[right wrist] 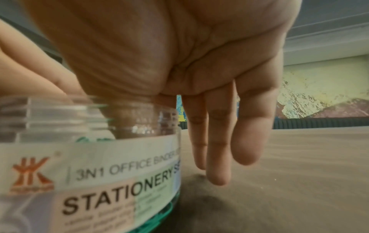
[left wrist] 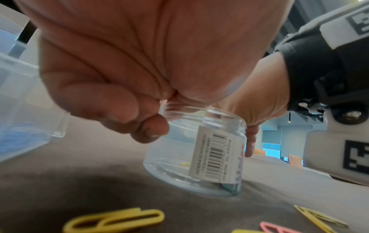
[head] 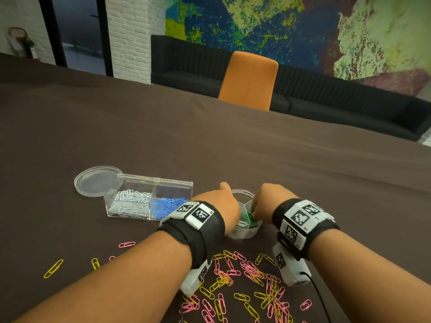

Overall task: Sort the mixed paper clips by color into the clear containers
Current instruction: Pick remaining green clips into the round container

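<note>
My left hand (head: 219, 201) steadies round jar (head: 245, 226) by rim, fingers curled on it. My right hand (head: 263, 203) dips thumb inside over green clips (head: 250, 217); whether it holds one, cannot tell. Pink and yellow clips (head: 245, 283) wait nearby. Risk: withdrawing thumb tips jar, spilling clips.

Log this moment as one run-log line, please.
left hand: holds round jar | right hand: thumb inside jar at green clips | box: white, blue sorted | pink, yellow clips: loose on table
</note>
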`<move>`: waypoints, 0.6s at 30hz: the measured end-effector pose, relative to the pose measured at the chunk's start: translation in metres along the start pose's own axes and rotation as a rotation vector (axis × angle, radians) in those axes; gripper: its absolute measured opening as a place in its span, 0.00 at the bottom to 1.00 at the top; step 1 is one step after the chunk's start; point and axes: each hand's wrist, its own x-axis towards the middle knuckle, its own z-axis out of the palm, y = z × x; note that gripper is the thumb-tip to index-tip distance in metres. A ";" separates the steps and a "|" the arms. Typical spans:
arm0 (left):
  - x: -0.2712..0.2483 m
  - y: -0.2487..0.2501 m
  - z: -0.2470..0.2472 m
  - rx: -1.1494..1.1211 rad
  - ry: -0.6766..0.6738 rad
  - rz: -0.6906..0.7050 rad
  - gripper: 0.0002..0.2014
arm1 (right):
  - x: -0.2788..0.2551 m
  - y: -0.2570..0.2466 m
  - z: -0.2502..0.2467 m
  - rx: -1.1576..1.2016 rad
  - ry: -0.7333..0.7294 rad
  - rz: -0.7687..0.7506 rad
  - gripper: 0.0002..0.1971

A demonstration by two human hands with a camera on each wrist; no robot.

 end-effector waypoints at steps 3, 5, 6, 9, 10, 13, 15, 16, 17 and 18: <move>0.000 0.002 0.001 -0.001 -0.010 -0.006 0.25 | 0.000 -0.004 -0.001 -0.052 -0.022 0.013 0.06; -0.001 0.002 0.001 0.000 -0.005 -0.002 0.23 | -0.001 -0.007 -0.002 -0.076 -0.037 0.009 0.10; -0.002 0.002 0.000 0.001 0.002 -0.004 0.23 | -0.001 -0.007 -0.002 -0.075 -0.032 0.001 0.09; -0.004 0.002 0.000 0.004 0.008 -0.015 0.22 | -0.007 -0.005 -0.004 0.001 0.010 0.008 0.05; -0.004 0.002 -0.001 0.004 0.008 -0.016 0.22 | -0.010 -0.002 -0.005 0.039 0.021 0.006 0.05; -0.005 0.003 -0.002 0.002 0.000 -0.009 0.23 | -0.019 0.012 -0.017 0.306 0.012 0.000 0.10; -0.007 0.003 -0.003 -0.002 -0.002 -0.005 0.23 | -0.026 0.023 -0.027 0.579 -0.029 0.020 0.08; -0.008 0.004 -0.004 -0.003 -0.001 -0.006 0.23 | -0.029 0.029 -0.029 0.672 -0.058 0.027 0.07; -0.009 0.005 -0.004 -0.004 0.001 -0.007 0.23 | -0.030 0.034 -0.030 0.735 -0.085 0.024 0.06; -0.009 0.006 -0.005 -0.003 0.006 -0.009 0.22 | -0.029 0.038 -0.031 0.774 -0.106 0.015 0.06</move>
